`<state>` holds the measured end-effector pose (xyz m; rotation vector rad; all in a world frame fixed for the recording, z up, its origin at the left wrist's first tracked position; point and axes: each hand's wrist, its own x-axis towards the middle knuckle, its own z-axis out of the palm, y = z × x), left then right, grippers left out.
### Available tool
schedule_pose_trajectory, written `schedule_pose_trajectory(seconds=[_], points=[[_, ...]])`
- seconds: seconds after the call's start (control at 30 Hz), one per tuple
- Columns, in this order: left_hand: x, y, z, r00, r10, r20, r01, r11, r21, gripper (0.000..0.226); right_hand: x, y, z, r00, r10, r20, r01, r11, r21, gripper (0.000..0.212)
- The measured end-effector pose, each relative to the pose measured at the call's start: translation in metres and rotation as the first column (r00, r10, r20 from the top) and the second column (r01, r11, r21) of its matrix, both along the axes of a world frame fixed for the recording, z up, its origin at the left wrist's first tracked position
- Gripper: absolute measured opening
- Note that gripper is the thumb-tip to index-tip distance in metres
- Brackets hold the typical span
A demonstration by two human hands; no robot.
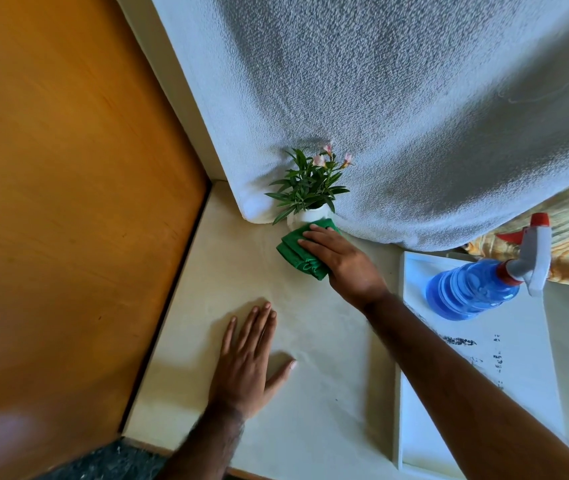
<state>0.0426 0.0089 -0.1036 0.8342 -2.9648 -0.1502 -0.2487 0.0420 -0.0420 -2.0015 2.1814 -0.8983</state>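
A folded green cloth [295,249] lies on the cream tabletop [324,341], right in front of a small white pot with a green plant and pink flowers [311,188]. My right hand [340,263] presses flat on the cloth with straight fingers, its fingertips close to the pot. My left hand [248,355] rests palm down on the bare tabletop nearer to me, fingers spread and holding nothing.
A blue spray bottle with a grey and red trigger [480,284] stands on a white tray [401,341] at the right. A textured white wall [397,116] rises behind the plant. An orange wooden door [61,202] borders the table on the left.
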Motion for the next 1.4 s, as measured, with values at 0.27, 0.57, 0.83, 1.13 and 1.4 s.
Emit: schedule_pose_trajectory(seconds=[0.27, 0.57, 0.83, 1.13, 1.4], points=[[0.001, -0.001, 0.0, 1.0, 0.001, 0.024, -0.001, 1.0, 0.003, 0.095, -0.003, -0.006, 0.003, 0.999, -0.017, -0.036, 0.015, 0.999, -0.043, 0.055], [0.001, -0.001, 0.0, 1.0, 0.003, 0.014, -0.003, 1.0, 0.009, 0.095, -0.001, -0.003, 0.005, 0.997, -0.014, -0.07, 0.017, 0.999, 0.032, 0.055], [0.001, -0.001, -0.003, 0.999, 0.005, 0.032, -0.005, 1.0, 0.012, 0.097, 0.0, -0.003, 0.011, 0.997, -0.046, -0.063, 0.048, 0.998, 0.029, 0.053], [0.001, -0.001, -0.003, 1.0, 0.005, 0.024, -0.005, 1.0, 0.018, 0.096, 0.005, 0.001, 0.012, 0.997, -0.031, -0.073, 0.035, 0.997, 0.064, 0.055], [0.001, 0.0, -0.004, 1.0, 0.006, 0.028, -0.007, 1.0, 0.018, 0.096, 0.007, -0.009, 0.012, 0.988, 0.022, -0.154, -0.01, 0.997, 0.079, 0.05]])
